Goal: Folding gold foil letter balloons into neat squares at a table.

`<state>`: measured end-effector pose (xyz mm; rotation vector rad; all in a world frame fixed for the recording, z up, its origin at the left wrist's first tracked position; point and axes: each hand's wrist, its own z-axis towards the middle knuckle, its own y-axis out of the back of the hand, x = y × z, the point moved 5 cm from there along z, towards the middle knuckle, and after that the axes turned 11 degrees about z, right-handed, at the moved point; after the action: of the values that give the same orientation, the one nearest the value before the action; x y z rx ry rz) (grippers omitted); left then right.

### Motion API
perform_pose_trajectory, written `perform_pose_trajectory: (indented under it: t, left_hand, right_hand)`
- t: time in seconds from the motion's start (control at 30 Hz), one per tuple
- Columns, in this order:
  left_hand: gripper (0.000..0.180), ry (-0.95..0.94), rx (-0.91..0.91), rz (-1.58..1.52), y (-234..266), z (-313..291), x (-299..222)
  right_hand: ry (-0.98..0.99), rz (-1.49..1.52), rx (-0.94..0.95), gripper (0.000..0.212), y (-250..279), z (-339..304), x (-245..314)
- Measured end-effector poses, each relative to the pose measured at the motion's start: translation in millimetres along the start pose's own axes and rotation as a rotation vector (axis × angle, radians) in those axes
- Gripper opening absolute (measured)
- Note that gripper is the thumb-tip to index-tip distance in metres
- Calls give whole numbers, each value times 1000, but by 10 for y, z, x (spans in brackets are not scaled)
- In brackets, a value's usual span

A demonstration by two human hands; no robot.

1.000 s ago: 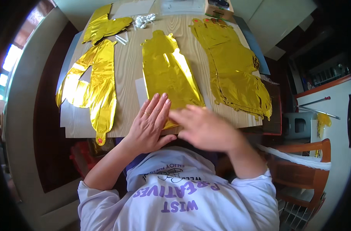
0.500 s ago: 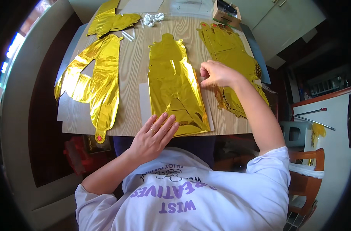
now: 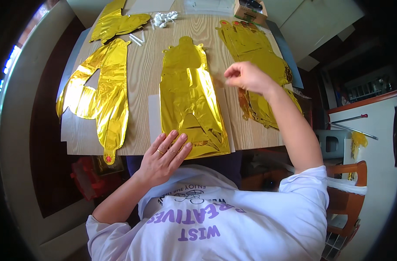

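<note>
A flat gold foil balloon [image 3: 181,95] lies lengthwise in front of me, with a rounded tab at its far end and its near end at the table edge. My left hand [image 3: 165,152] rests on its near left corner, fingers stretched out and a ring on one of them. Held above the table to the right of the balloon is my right hand [image 3: 244,77]. Its fingers are curled, with thumb and forefinger apart and nothing visible between them. Under the balloon, the edges of a pale sheet [image 3: 154,114] show.
To the left lies a gold foil balloon [image 3: 113,93] with a looped shape; another [image 3: 115,26] is beyond it. A stack of gold foil [image 3: 255,54] covers the right side. White clumps [image 3: 165,19], clear sticks [image 3: 137,39] and an open box [image 3: 250,13] sit farther back.
My right hand has drawn away from the balloon's right edge. The left hand stays on the near left corner. The whole view has shifted slightly.
</note>
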<state>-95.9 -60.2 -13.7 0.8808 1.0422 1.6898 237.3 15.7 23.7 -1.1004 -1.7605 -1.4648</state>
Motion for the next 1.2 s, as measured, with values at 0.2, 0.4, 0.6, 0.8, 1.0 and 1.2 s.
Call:
perform_pose_trajectory:
  t: [0.2, 0.4, 0.6, 0.8, 1.0, 1.2]
  left_hand:
    - [46, 17, -107, -28, -51, -58, 43]
    - [44, 31, -130, -40, -62, -63, 37]
    - [43, 17, -75, 40, 44, -10, 7]
    - [40, 181, -246, -132, 17, -74, 142]
    - [42, 425, -391, -296, 321, 140, 326]
    - [40, 212, -258, -44, 264, 419, 89]
  right_hand:
    - [-367, -59, 101, 33, -168, -157, 91]
    - [-459, 348, 204, 24, -239, -396, 81]
    - [-303, 300, -76, 19, -137, -275, 107]
    - [-205, 155, -471, 20, 841, -131, -249]
    - [-430, 72, -251, 21, 1036, -633, -234]
    - [-373, 84, 102, 18, -73, -627, -13]
